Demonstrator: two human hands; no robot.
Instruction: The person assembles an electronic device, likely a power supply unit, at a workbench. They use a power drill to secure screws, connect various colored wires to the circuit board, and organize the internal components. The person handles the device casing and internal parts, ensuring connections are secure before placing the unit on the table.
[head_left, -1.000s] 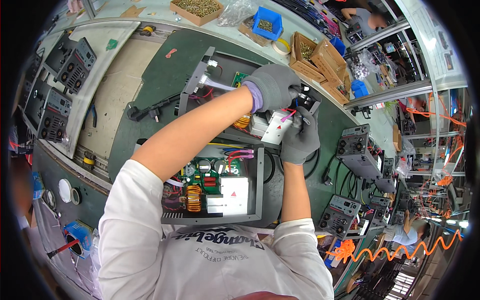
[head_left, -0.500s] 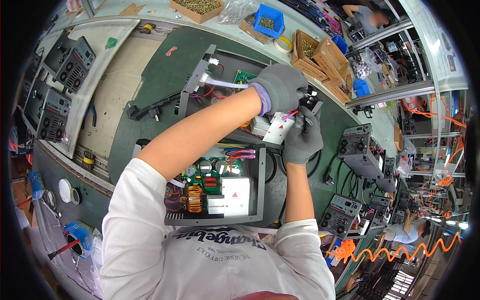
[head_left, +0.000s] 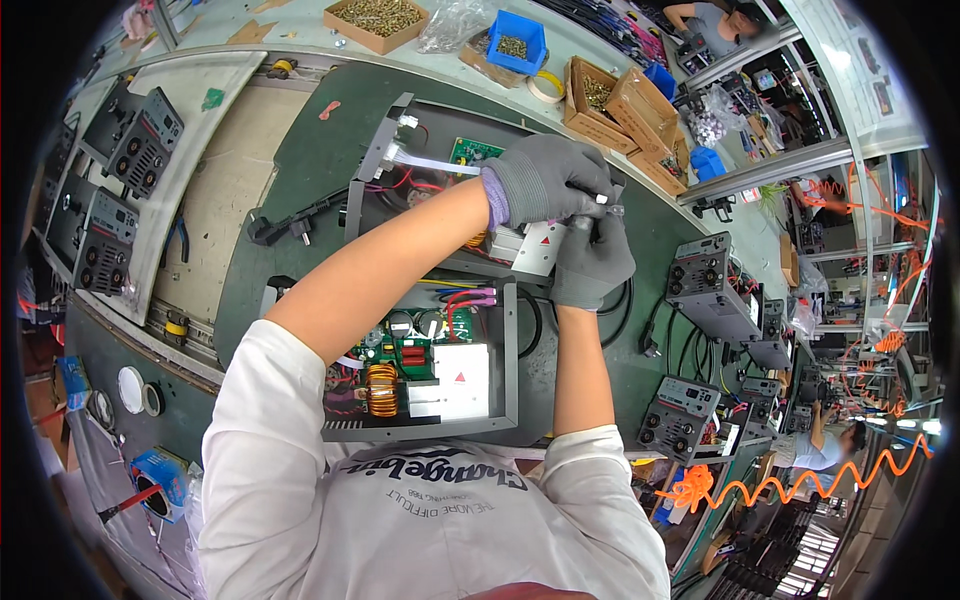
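Both my hands wear grey work gloves and meet above the right end of the far grey metal housing (head_left: 372, 160). My left hand (head_left: 553, 180) has its fingers pinched, with a small white-tipped piece (head_left: 602, 199) showing at them. Just below, my right hand (head_left: 597, 262) is closed too, its fingertips against the left hand's. A small translucent piece (head_left: 616, 210) shows between them; its kind is too small to tell. Inside this housing are a green circuit board (head_left: 474, 151), a white block (head_left: 538, 249) and a white ribbon of wires (head_left: 432, 162). My left forearm hides part of it.
Nearer me lies a second open housing (head_left: 511, 350) with a circuit board, copper coil (head_left: 382, 390) and white block (head_left: 461, 380). A black power plug (head_left: 285, 225) rests left. Finished-looking machines (head_left: 712, 285) stand right. Screw boxes (head_left: 378, 20) and a blue bin (head_left: 517, 42) line the back.
My hands have come closer together and my fingertips now meet. The purple-sleeved wire end by my right hand no longer shows. The whole view has shifted slightly.
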